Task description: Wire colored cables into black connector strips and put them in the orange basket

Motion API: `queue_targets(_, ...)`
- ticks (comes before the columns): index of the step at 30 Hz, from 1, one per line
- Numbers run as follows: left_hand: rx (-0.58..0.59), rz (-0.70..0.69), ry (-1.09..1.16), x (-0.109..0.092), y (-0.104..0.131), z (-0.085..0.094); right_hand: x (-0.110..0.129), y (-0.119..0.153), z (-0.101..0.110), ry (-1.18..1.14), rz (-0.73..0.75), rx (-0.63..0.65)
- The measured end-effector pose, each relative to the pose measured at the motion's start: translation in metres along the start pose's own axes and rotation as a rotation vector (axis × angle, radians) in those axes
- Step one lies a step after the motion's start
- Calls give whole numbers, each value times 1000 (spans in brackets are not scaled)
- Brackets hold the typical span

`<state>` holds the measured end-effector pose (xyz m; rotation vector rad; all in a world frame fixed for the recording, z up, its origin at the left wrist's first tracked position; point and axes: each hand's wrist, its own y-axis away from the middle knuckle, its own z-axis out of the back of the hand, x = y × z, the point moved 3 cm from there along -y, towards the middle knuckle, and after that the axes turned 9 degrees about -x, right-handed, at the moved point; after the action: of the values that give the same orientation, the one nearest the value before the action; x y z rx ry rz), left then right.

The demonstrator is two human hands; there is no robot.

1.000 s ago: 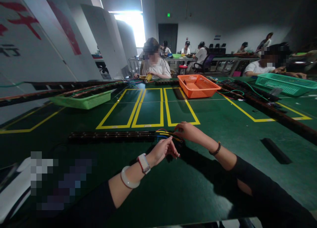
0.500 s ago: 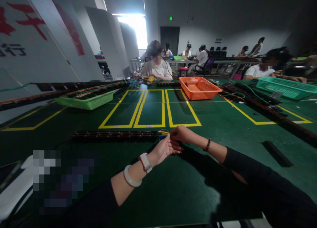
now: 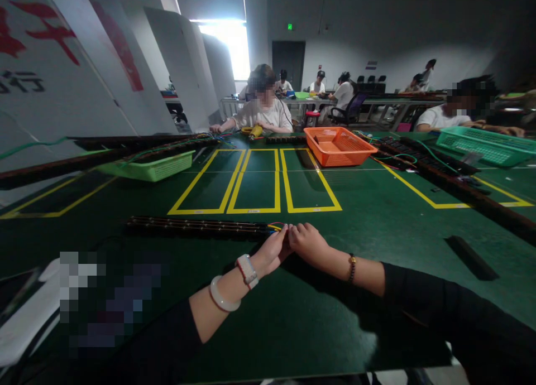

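A long black strip [image 3: 201,227] with thin copper-coloured lines lies across the green table in front of me. From its right end come short yellow, red and blue wires [image 3: 275,227]. My left hand [image 3: 274,251] is closed around the ends of these wires, thumb on top. Pressed against it, my right hand [image 3: 307,241] has its fingers curled in a pinch at the same spot. Whatever sits between the right fingertips is hidden by the hands.
An orange basket [image 3: 341,159], a light green basket [image 3: 167,168] and a teal basket [image 3: 488,145] stand farther back. Yellow tape frames [image 3: 253,211] mark the table. A short dark strip [image 3: 471,258] lies at right. Across the table a person [image 3: 268,109] works.
My right hand has turned and curled its fingers in against the left. The left fingers, spread before, have closed. The strip's left end has shifted slightly.
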<state>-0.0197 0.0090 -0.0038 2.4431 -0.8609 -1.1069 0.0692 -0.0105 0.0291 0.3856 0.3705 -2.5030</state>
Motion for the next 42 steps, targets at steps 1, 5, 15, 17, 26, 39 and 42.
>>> queue_targets(1,-10,2,7,0,0,0,3,1,0,14,0,-4)
queue_targets(5,-26,10,38,-2,3,-1,6,2,3,12,-18,-15)
queue_targets(15,107,40,23,-2,1,-5,-63,13,6,-686,-490,95)
queue_targets(17,127,26,10,-3,1,-4,-62,20,-5,-957,-495,312)
queue_targets(26,179,46,-23,-4,0,-2,-37,26,-23,-1736,-569,316)
queue_targets(39,189,-65,-23,0,-5,1,-31,25,2,-652,-367,-92)
queue_targets(42,98,-48,-26,-1,-6,2,-25,27,10,-319,-341,-160)
